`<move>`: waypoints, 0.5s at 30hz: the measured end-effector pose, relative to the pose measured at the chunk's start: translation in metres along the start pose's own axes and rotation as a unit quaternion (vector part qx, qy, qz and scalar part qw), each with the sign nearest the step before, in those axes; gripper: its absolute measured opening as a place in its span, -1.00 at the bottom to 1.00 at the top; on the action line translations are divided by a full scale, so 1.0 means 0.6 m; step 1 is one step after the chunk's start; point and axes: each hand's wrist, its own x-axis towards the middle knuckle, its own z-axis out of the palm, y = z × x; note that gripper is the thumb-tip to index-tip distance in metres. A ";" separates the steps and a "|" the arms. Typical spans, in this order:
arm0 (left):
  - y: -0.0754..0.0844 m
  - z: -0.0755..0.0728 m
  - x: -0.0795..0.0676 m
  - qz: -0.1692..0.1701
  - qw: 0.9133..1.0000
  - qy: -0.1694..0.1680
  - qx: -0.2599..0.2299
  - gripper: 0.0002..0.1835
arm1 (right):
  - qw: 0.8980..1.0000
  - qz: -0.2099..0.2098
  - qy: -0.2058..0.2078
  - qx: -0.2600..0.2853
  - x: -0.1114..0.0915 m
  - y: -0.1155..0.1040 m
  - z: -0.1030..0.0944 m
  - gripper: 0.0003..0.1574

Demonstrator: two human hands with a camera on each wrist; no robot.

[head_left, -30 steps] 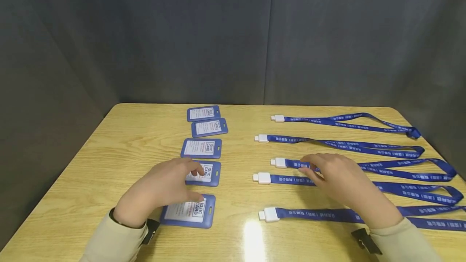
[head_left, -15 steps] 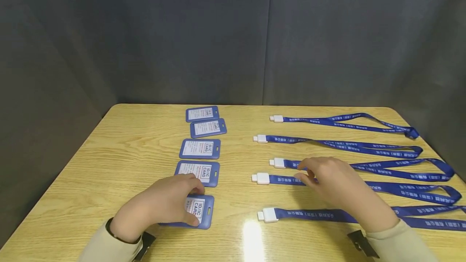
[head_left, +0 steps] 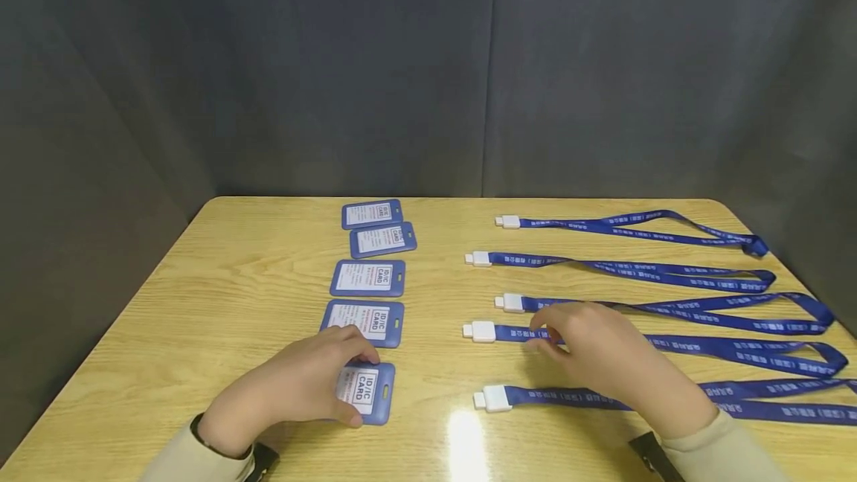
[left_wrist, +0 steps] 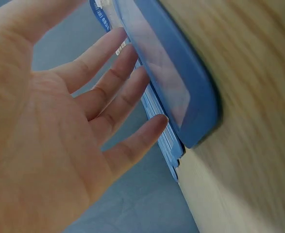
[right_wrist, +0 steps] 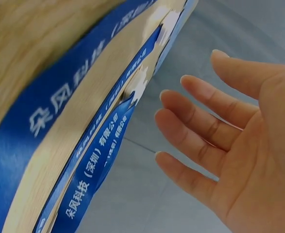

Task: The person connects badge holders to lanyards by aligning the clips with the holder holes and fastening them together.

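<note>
My left hand spans the nearest blue ID badge holder, fingertips by its far edge and thumb at its near edge. In the left wrist view the fingers reach out fairly straight, their tips right at the edge of that badge holder. The holder lies flat, its left part hidden by the hand. My right hand is over the second-nearest blue lanyard, thumb and forefinger apart. In the right wrist view its loosely bent fingers hold nothing, and the lanyards lie beyond the fingertips.
Several more badge holders, such as the one beside the left fingertips, run up the wooden table in a column. More lanyards with white buckles lie in rows at right. A dark curtain stands behind the table.
My left hand has come nearer, from over the second badge holder down to the nearest one. My right hand has shifted a little left and nearer.
</note>
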 end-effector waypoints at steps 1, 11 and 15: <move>0.000 0.000 0.000 -0.001 1.000 0.000 -0.002 -0.31 | 1.000 -0.001 -0.003 0.004 0.000 -0.002 0.002 -0.78; -0.002 0.003 -0.003 -0.003 1.000 0.010 0.006 -0.32 | 0.993 -0.020 -0.067 0.099 -0.002 -0.027 0.011 -0.78; -0.001 0.005 -0.001 -0.001 1.000 0.014 0.007 -0.32 | 0.990 -0.047 -0.084 0.106 -0.004 -0.037 0.019 -0.72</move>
